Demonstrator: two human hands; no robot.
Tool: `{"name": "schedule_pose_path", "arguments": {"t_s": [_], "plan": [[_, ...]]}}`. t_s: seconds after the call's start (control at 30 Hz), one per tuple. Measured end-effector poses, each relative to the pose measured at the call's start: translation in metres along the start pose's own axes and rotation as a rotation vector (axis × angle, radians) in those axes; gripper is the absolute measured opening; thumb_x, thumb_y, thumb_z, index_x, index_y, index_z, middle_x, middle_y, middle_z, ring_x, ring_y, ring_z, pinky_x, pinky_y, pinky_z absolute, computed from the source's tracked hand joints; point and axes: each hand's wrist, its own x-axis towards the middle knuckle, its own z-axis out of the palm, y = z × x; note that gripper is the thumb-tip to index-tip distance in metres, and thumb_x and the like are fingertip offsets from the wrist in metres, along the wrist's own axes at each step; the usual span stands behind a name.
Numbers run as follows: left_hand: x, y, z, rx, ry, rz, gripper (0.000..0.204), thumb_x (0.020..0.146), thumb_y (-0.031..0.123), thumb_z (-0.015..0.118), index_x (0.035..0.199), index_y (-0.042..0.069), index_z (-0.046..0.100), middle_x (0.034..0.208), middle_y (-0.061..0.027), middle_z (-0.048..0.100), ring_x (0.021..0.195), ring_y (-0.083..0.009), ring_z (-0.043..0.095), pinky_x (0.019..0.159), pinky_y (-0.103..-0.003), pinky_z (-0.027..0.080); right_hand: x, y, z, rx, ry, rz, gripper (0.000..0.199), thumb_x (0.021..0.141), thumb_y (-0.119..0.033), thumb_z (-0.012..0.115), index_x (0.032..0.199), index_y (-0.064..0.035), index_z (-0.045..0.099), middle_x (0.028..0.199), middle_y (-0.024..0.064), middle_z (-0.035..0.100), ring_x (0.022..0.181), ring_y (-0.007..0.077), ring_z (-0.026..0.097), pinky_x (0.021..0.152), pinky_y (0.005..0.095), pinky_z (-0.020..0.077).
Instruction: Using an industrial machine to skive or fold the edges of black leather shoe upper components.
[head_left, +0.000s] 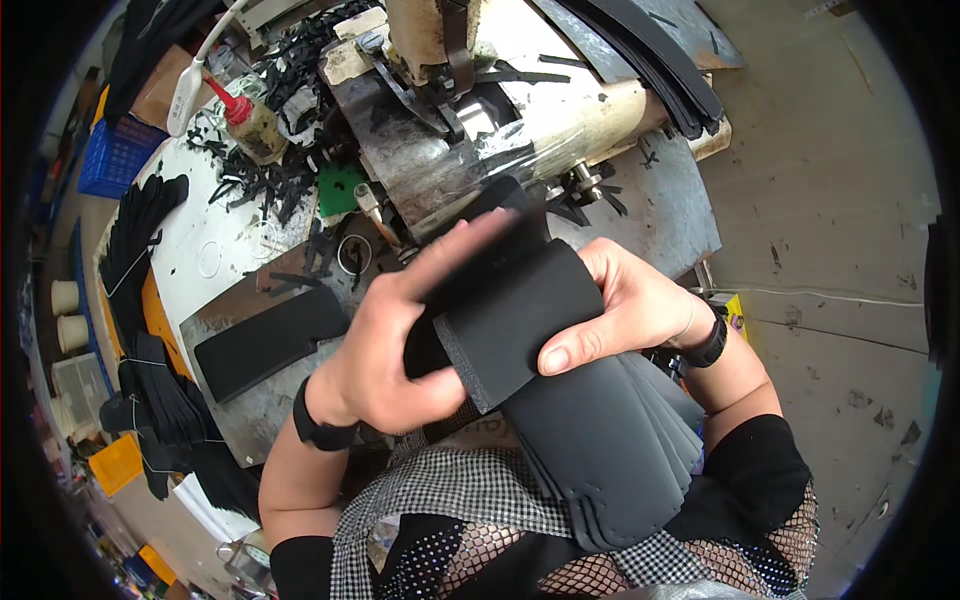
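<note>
My right hand (630,310) grips a thick stack of flat black sheet pieces (600,440), its thumb pressed on top. The lower end of the stack fans out over my lap. Its upper part bends over, with the cut edges facing my left hand (385,345). The left thumb lies at those edges, while the fingers reach across the dark flap above, blurred by motion. Part of the left grip is hidden by the pieces. One separate black piece (270,343) lies on the metal plate (235,425) to the left.
A worn machine (430,150) stands just beyond my hands, with black scraps (285,180) around it. Left of it are a red-tipped bottle (250,125) and a blue crate (115,155). Tied black bundles (165,400) hang at the table's left edge; more strips (650,60) lie far right.
</note>
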Motion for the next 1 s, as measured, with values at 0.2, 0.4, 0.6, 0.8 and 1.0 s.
{"name": "schedule_pose_path", "arguments": {"t_s": [0.2,0.4,0.6,0.8,1.0], "plan": [[-0.011,-0.038,-0.013,-0.536,0.012,-0.111,0.051,0.093,0.024,0.041,0.129,-0.011,0.050,0.133,-0.0159,0.054,0.124,-0.0240,0.049,0.106,-0.034,0.034,0.014,0.004,-0.010,0.121,0.069,0.115,0.024,0.083,-0.015,0.077,0.102,-0.0008,0.071,0.091,0.0009,0.070,0.082,0.0061,0.062,0.076,0.0224,0.0505],[-0.012,-0.061,-0.012,-0.363,0.494,-0.404,0.033,0.099,0.031,0.055,0.085,0.002,0.060,0.079,0.0052,0.044,0.073,-0.0047,0.038,0.066,-0.022,0.032,0.028,0.007,-0.016,0.195,0.127,0.238,0.027,0.082,-0.018,0.075,0.102,-0.0012,0.070,0.090,0.0014,0.070,0.080,0.0073,0.063,0.074,0.0221,0.0513],[-0.004,-0.051,-0.020,-0.383,0.582,-0.474,0.034,0.098,0.031,0.057,0.073,0.009,0.060,0.065,0.0116,0.039,0.060,0.0006,0.032,0.054,-0.021,0.025,0.045,0.004,-0.017,0.318,0.132,0.269,0.024,0.082,-0.019,0.074,0.099,-0.0026,0.068,0.085,-0.0011,0.067,0.073,0.0053,0.061,0.067,0.0197,0.0495],[0.011,-0.035,-0.022,-0.381,0.498,-0.492,0.032,0.101,0.027,0.053,0.091,0.000,0.067,0.083,-0.0008,0.064,0.078,-0.0062,0.058,0.072,-0.022,0.045,0.037,-0.011,-0.028,0.308,0.220,0.205,0.021,0.081,-0.019,0.074,0.094,-0.0039,0.067,0.081,-0.0022,0.064,0.069,0.0065,0.060,0.063,0.0210,0.0479],[0.022,-0.011,-0.017,-0.023,0.267,-0.185,0.026,0.095,0.016,0.058,0.108,-0.005,0.066,0.110,-0.0152,0.068,0.104,-0.0217,0.065,0.094,-0.035,0.049,-0.003,-0.043,-0.044,0.068,0.512,0.155,0.027,0.079,-0.015,0.074,0.100,0.0011,0.070,0.088,0.0050,0.070,0.072,0.0093,0.064,0.068,0.0238,0.0531]]}}
